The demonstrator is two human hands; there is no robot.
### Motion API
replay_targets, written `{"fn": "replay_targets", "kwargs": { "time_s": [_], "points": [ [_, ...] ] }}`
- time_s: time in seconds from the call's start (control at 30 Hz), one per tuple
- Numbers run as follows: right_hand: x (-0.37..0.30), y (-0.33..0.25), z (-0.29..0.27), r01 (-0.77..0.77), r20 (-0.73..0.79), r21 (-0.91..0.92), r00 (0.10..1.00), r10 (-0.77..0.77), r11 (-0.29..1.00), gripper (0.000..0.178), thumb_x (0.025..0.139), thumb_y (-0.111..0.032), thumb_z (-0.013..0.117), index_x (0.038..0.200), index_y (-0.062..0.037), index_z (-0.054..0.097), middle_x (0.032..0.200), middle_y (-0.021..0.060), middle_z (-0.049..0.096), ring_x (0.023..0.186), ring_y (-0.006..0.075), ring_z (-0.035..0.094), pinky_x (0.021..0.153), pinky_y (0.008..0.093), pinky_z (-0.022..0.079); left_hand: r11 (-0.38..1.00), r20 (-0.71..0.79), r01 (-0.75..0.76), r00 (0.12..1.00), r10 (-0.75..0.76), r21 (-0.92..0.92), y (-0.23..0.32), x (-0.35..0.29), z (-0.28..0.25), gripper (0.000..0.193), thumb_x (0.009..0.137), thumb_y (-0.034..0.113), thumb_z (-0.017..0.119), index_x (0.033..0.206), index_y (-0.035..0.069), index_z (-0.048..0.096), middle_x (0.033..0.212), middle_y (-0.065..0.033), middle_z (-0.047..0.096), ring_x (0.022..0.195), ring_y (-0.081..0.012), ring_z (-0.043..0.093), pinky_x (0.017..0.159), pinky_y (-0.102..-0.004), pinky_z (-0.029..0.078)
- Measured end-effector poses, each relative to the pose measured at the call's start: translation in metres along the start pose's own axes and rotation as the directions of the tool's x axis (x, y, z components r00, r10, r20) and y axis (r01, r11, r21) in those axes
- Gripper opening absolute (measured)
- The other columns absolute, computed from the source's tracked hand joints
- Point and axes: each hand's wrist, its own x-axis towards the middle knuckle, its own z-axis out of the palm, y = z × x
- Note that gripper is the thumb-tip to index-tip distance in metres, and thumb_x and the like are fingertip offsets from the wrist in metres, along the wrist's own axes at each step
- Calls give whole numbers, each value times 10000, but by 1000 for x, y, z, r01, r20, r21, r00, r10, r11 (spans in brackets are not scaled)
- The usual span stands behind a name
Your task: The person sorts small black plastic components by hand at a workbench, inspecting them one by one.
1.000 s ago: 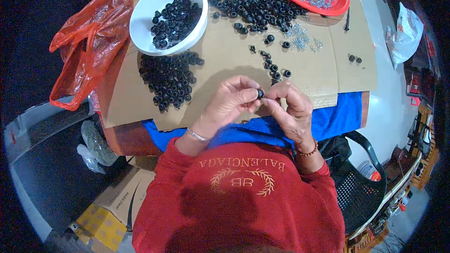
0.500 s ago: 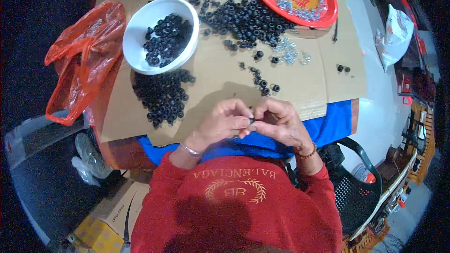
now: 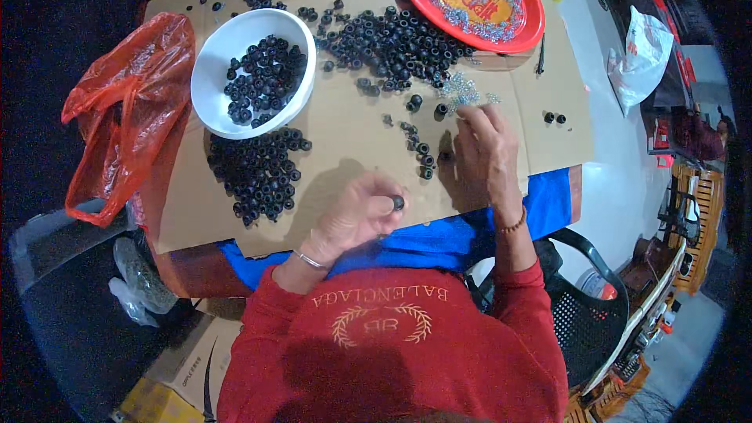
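Observation:
My left hand (image 3: 360, 215) is just above the near edge of the cardboard, thumb and fingers closed on a small round black plastic cap (image 3: 398, 202). Off to its right, my right hand (image 3: 487, 149) reaches forward with bent fingers somewhat apart, and nothing shows in them. Its fingertips are at the near side of a small heap of clear, bluish bits (image 3: 460, 89), whose exact kind is too small to tell. Between my hands and the large pile of black caps (image 3: 395, 47) lies a short trail of loose caps (image 3: 423, 149).
A white bowl (image 3: 205, 70) holds black caps, with another cap pile (image 3: 258, 176) beside it. Farther right, a red tray (image 3: 535, 31) bears more clear bits. A red plastic bag (image 3: 129, 110) lies left on the cardboard's edge; two caps (image 3: 554, 118) sit at right.
My hands were together at one small piece. Now my right hand has moved away, forward and right to the clear bits, while the left keeps the black cap. The view has shifted slightly.

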Motion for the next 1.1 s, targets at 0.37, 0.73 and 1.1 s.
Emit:
{"fn": "replay_targets", "kwargs": {
  "time_s": [0.37, 0.73, 1.1],
  "points": [
    [-9, 6, 22, 68, 101, -119, 993, -56, 991, 159, 749, -27, 582, 906, -52, 572, 825, 130, 535, 749, 320, 544, 617, 397, 449, 999, 35, -43, 998, 42, 12, 1, 1, -2, 135, 785, 20, 587, 915, 50, 564, 858, -107, 588, 668, -123, 576, 546, -244, 471],
    [-14, 1, 7, 52, 145, -23, 988, -48, 998, 120, 742, -50, 585, 862, -54, 573, 772, 130, 527, 689, 327, 553, 568, 398, 450, 986, 49, -151, 987, 155, -76, 2, 2, -7, 150, 810, 18, 574, 957, 44, 585, 910, -110, 613, 729, -121, 581, 621, -206, 485],
    [-19, 11, 6, 69, 184, 31, 980, -74, 997, 128, 756, -34, 573, 883, -46, 585, 755, 124, 536, 686, 318, 554, 588, 381, 463, 989, 32, -147, 988, 148, -27, 1, 4, -7, 185, 802, 69, 618, 979, 70, 565, 901, -104, 591, 734, -124, 566, 582, -223, 469]
  ]
}}
